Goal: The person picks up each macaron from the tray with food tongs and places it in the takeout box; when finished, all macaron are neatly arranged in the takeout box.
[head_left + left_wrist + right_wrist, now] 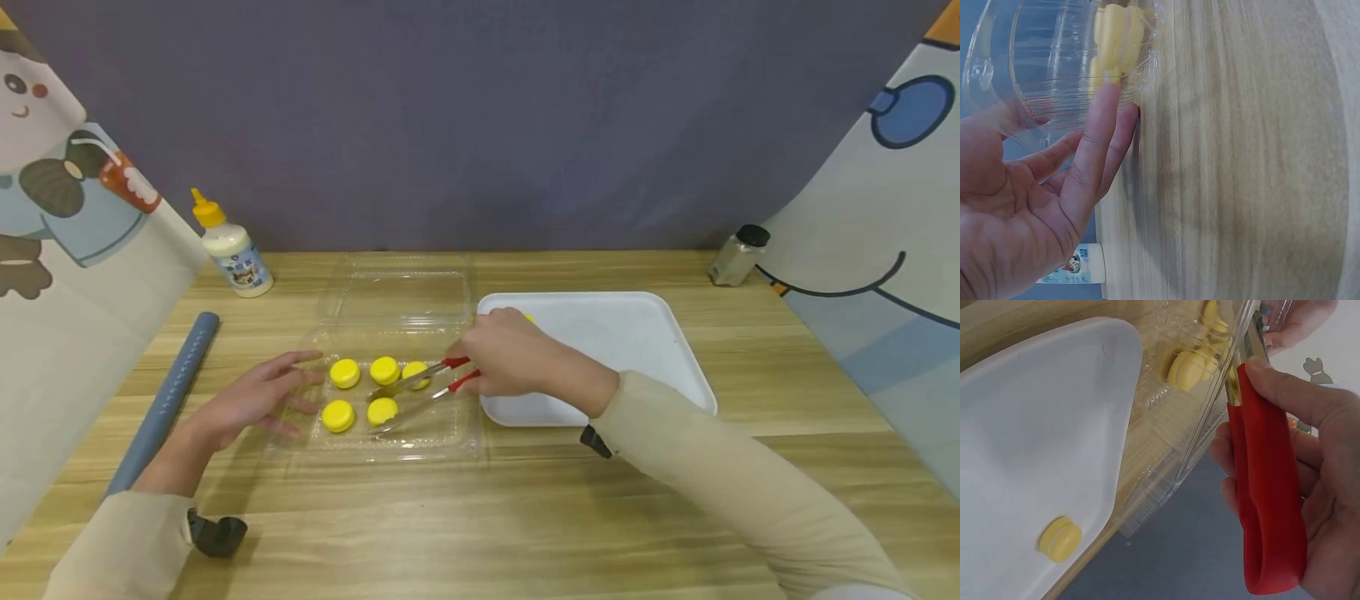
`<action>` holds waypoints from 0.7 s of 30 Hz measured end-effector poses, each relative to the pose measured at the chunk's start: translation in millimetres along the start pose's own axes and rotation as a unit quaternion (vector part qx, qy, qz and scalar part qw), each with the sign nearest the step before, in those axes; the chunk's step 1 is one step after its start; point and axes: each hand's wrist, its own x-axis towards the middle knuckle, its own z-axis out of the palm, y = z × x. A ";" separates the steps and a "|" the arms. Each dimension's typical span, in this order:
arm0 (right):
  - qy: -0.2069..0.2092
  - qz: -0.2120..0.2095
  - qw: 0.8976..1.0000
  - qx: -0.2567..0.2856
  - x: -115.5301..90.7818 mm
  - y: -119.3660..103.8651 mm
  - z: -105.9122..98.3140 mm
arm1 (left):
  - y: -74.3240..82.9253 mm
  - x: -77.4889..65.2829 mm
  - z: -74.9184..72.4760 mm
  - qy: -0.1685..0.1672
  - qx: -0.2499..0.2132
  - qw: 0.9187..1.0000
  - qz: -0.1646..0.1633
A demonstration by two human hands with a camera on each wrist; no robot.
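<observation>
Six Yellow Macarons: Five in the Clear Container, One on the White Tray

Of the six yellow macarons (pixel 345 373) in view, five are lying in the base of one clear container (pixel 442 433), three in the far row and two in the near row. The sixth is resting on one white tray (pixel 1060 337), near its edge; in the head view my right hand (pixel 504 354) is mostly covering it.

With that hand I am grasping one pair of tongs (pixel 1272 481) by its red handles, fingers and thumb wrapped about them. The two metal arms are standing apart, with the right-hand macaron of the near row lying between them; whether they are touching it, I cannot tell. One arm is also passing across the right-hand macaron of the far row.

My left hand (pixel 258 396) is holding nothing: its fingers are spreading, relaxed, at the container's left side. Whether they are pressing on the plastic, I cannot tell. The container's one lid (pixel 401 296) is lying folded back behind the base.

Around these, on one wooden table (pixel 450 533), three further objects are appearing: one bottle (pixel 238 258) with a yellow cap is standing far left, one blue-grey rod (pixel 165 400) is lying left of my left hand, and one jar (pixel 738 257) with a black cap is standing far right, beyond the tray.
</observation>
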 end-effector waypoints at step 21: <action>0.095 0.075 0.985 0.122 -60.5 42.5 -25.0 | 1.7 -0.7 0.5 -0.005 0.005 1.000 0.001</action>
